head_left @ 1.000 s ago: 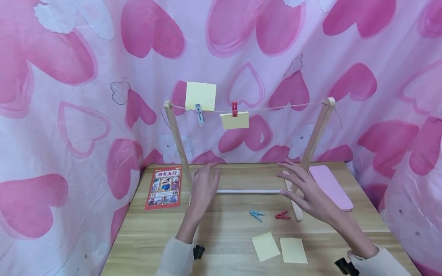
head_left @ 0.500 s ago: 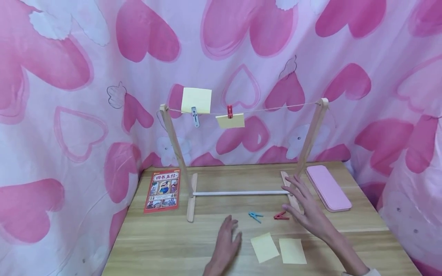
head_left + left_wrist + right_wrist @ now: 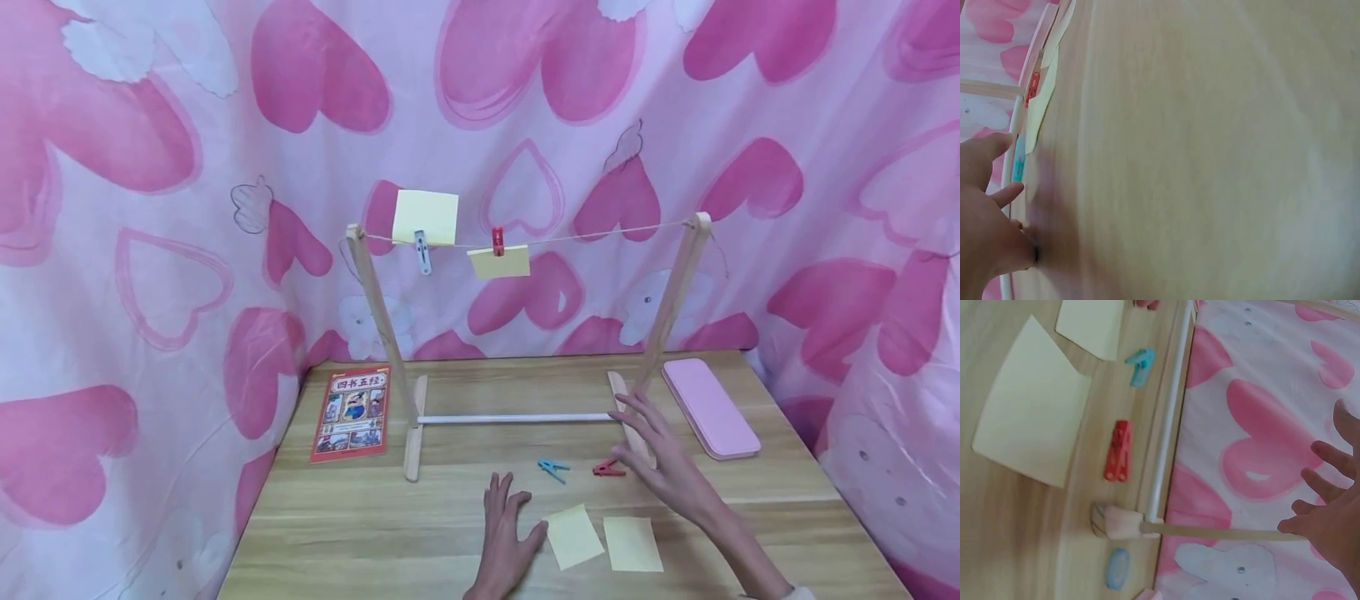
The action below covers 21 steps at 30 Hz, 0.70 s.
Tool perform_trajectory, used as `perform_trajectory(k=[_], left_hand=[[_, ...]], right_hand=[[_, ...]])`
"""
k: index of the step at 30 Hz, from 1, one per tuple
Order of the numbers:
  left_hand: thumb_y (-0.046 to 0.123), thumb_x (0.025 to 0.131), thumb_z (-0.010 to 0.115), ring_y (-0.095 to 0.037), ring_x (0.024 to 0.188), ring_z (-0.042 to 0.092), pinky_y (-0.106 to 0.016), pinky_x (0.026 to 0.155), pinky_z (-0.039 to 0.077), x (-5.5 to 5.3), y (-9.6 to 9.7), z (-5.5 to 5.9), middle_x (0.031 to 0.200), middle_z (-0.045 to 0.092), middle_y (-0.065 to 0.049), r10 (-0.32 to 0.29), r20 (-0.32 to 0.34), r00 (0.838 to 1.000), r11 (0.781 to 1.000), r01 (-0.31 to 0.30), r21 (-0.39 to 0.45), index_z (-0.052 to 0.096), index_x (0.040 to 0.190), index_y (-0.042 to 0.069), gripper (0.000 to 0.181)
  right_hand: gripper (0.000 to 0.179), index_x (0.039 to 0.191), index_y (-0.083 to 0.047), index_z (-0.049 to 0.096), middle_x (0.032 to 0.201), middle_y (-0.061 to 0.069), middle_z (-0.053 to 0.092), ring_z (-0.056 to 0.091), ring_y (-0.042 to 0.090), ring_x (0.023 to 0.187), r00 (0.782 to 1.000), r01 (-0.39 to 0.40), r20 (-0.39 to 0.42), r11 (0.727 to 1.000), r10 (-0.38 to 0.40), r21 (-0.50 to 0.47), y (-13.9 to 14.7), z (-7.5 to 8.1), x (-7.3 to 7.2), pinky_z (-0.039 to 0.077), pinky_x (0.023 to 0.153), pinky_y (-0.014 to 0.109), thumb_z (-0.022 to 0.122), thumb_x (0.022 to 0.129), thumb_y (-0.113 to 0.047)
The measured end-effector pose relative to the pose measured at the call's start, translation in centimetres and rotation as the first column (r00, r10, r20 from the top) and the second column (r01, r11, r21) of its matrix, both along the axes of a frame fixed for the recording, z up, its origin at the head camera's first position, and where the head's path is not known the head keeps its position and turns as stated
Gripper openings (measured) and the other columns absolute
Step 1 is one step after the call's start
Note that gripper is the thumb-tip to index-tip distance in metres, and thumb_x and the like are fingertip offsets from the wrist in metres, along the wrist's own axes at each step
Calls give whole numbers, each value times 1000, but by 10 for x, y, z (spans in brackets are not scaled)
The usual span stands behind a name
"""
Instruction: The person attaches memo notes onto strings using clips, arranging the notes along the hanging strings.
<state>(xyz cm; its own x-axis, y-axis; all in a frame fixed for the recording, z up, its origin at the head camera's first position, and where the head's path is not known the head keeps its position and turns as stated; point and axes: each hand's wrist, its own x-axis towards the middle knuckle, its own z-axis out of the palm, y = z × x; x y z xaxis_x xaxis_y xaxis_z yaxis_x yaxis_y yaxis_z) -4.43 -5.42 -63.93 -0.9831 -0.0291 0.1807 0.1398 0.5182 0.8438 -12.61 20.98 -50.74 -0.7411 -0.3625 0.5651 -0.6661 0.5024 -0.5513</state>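
Observation:
My left hand (image 3: 506, 537) is spread low over the table, its thumb at the left edge of a pale yellow sticky note (image 3: 574, 537); whether they touch I cannot tell. A second sticky note (image 3: 633, 546) lies just right of it. Behind them are a blue clothespin (image 3: 553, 470) and a red clothespin (image 3: 609, 468). My right hand (image 3: 667, 471), fingers apart and holding nothing, hovers by the rack's right foot, partly hiding it. On the rack's string (image 3: 592, 237), a pale blue clothespin (image 3: 423, 252) holds an upright note (image 3: 425, 215), and a red one (image 3: 498, 242) holds a hanging note (image 3: 501, 265).
The wooden rack has a left post (image 3: 382, 321), a right post (image 3: 675, 300) and a white crossbar (image 3: 517, 418). A red booklet (image 3: 351, 415) lies left, a pink case (image 3: 711, 408) right. A small blue oval object (image 3: 1117, 569) shows near the rack's foot in the right wrist view.
My left hand has come from the rack's left post down and toward the sticky notes, fingers spreading. My right hand has lowered slightly toward the rack's right foot. The view shifted slightly.

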Motion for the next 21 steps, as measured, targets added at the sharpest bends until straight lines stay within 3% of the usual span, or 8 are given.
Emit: perform_trajectory(k=[3,5,7,9,11,13,15,21], left_hand=[[31,88,87,-57,155,29,-28,137,-8,-1,5,-9,161,49,-28,30,-84,996,998,-34,-54,71,118,11,39],[39,83,91,-55,153,30,-14,128,-17,-1,7,-15,161,49,-28,35,-136,990,989,-53,-137,71,114,16,44],[45,75,95,-53,153,32,-17,128,-21,0,8,-18,160,48,-28,28,-187,982,968,-73,-238,70,111,21,50],[48,69,98,-51,154,29,-22,129,-24,1,6,-19,162,46,-29,-1,-205,979,946,-66,-318,68,110,24,56],[49,67,99,-51,158,22,-27,129,-27,1,4,-19,163,42,-31,-46,-208,977,928,-36,-371,68,110,26,58],[47,69,99,-49,161,15,-28,127,-30,1,2,-18,164,40,-32,-89,-191,978,918,6,-398,69,111,25,57],[46,72,98,-47,164,10,-27,126,-32,2,0,-16,165,39,-31,-119,-169,978,915,42,-402,71,112,23,53],[44,71,98,-49,158,23,-24,126,-30,3,-3,-13,166,46,-23,-117,-126,985,920,60,-386,75,100,19,45]], right_hand=[[50,139,-5,70,160,10,57,32,14,164,998,54,20,998,-54,19,-10,-11,2,28,130,29,83,90,0],[43,131,-5,74,149,15,64,54,24,149,996,91,21,996,-92,17,-20,-25,2,47,122,40,83,90,3],[31,121,-2,77,136,18,70,69,31,125,992,119,38,993,-119,8,-33,-45,1,62,100,44,82,90,1],[21,113,1,78,126,16,73,72,30,105,993,112,49,993,-111,-21,-43,-74,-3,66,83,40,82,93,-4],[19,112,0,78,123,13,73,71,24,99,992,102,75,994,-98,-42,-50,-101,-7,63,73,29,80,99,-14],[26,114,-1,78,123,11,72,67,24,105,990,109,92,994,-106,-31,-56,-119,-10,60,74,26,79,102,-23],[29,117,-1,77,125,12,71,67,26,107,988,122,96,992,-119,-23,-61,-124,-9,60,73,27,79,102,-26],[29,119,2,76,126,17,71,68,36,109,950,230,201,971,-238,67,-74,-96,2,64,79,37,85,94,-9]])
